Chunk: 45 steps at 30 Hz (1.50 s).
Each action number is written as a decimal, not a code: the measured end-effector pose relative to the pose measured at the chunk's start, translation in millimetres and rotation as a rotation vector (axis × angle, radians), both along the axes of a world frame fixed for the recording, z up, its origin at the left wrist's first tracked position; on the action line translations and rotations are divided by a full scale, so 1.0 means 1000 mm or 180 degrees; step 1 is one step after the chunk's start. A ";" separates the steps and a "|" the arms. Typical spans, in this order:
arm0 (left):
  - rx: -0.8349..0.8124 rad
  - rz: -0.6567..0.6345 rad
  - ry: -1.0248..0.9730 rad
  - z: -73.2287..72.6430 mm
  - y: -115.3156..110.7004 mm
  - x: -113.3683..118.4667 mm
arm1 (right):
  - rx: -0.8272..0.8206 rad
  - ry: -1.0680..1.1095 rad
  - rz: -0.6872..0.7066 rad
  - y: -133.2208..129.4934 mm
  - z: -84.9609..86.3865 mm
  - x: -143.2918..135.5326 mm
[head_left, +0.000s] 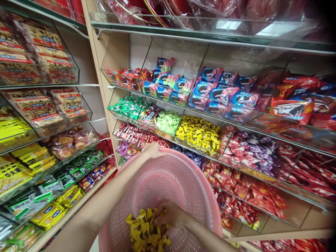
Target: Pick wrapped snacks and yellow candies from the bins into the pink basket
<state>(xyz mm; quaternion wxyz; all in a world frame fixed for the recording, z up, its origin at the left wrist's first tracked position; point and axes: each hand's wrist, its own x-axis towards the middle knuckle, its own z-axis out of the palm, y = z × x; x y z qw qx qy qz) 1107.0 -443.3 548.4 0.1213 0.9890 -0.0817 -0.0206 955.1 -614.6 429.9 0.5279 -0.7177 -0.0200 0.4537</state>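
Note:
A pink perforated plastic basket [183, 166] is tilted so that I look down into it. My left hand [152, 151] grips its far rim, the thumb side showing and the other fingers hidden behind the edge. Inside, a heap of yellow-wrapped candies [147, 232] lies against the near wall. My right hand [171, 215] reaches into the basket, fingers curled around some of these candies at the heap's right side. Beyond the basket, more candies in the same yellow wrapping [198, 133] fill a clear shelf bin.
Slanted clear bins hold blue-and-pink cookie packs [210, 91], green-wrapped candies [128, 106], pale green candies [166, 122] and purple-and-white candies [253, 148]. A glass shelf [210, 33] runs above. On the left, another rack carries packaged pastries [36, 110] and yellow packets [49, 213].

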 end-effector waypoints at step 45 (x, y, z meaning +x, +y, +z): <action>0.0004 -0.0125 -0.0033 -0.003 -0.003 -0.002 | 0.0620 0.0499 -0.0225 -0.007 0.055 0.002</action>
